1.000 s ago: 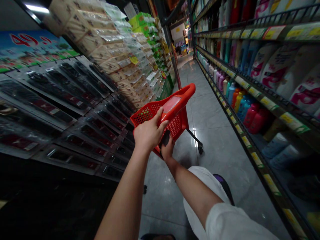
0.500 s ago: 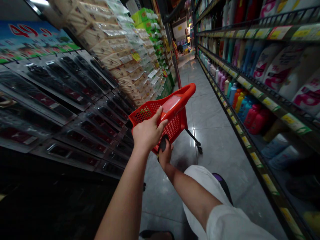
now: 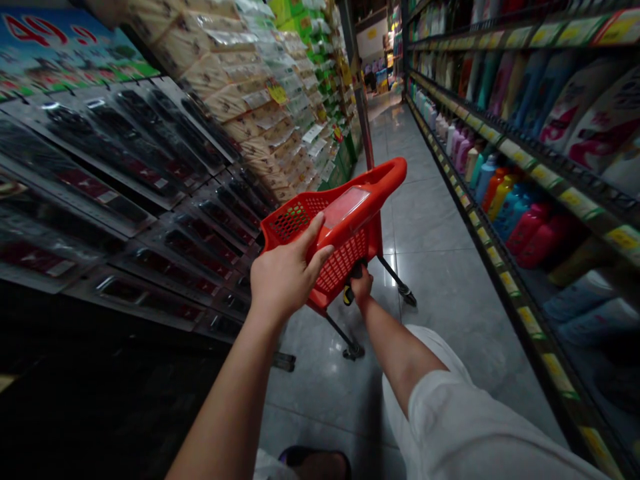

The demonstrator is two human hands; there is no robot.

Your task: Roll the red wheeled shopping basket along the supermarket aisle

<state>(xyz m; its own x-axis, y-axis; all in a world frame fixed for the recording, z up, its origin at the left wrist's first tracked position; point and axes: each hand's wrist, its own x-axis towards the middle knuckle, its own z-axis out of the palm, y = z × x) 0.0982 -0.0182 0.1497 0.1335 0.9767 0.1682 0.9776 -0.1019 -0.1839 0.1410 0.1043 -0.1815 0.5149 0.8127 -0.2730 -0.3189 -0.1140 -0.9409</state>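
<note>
A red plastic shopping cart point(image 3: 345, 263) with perforated sides stands tilted in view at the middle. My left hand point(image 3: 287, 270) is wrapped round the left end of its red handle, thumb and a finger showing on top. Lower and to the right, beside the cart's near side, my right hand point(image 3: 362, 287) is closed on a dark object point(image 3: 349, 293) with a yellow part. What that object is cannot be made out. A clear label panel point(image 3: 346, 207) lies on the cart's handle.
Packaged goods hang on a rack point(image 3: 165, 267) at the left, beside stacked beige packs point(image 3: 240, 100). Shelves of bottles point(image 3: 515, 207) line the right side. A grey tiled floor point(image 3: 430, 227) runs between them towards a person far off.
My right hand has moved right and slightly forward along the cart with the dark object. The cart sits a little further right in view. My left hand stays on the handle.
</note>
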